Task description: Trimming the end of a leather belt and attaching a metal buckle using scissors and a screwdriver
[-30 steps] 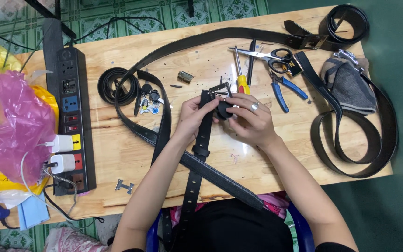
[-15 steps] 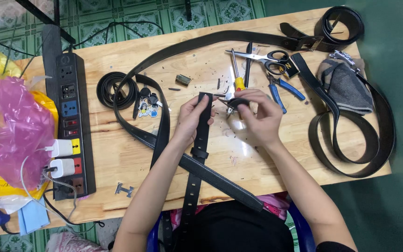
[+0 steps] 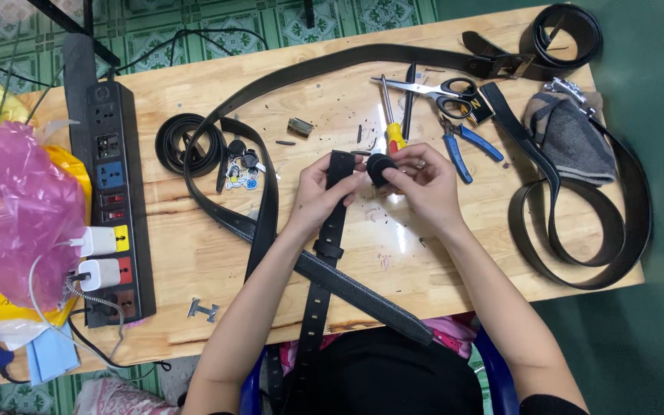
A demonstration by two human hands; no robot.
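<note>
Two hands point(image 3: 324, 188) point(image 3: 424, 184), one belt point(image 3: 332, 223)

We see a pale wooden desk point(image 3: 194, 261) with a light grain, lit evenly from above. Beyond its far edge lies a floor of green patterned tiles point(image 3: 217, 17); to the right, the floor point(image 3: 659, 154) is plain dark green.

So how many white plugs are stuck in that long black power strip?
2. One white plug sits by the strip's yellow socket, the other just below by the red one, both on the power strip. None looks hidden.
</note>
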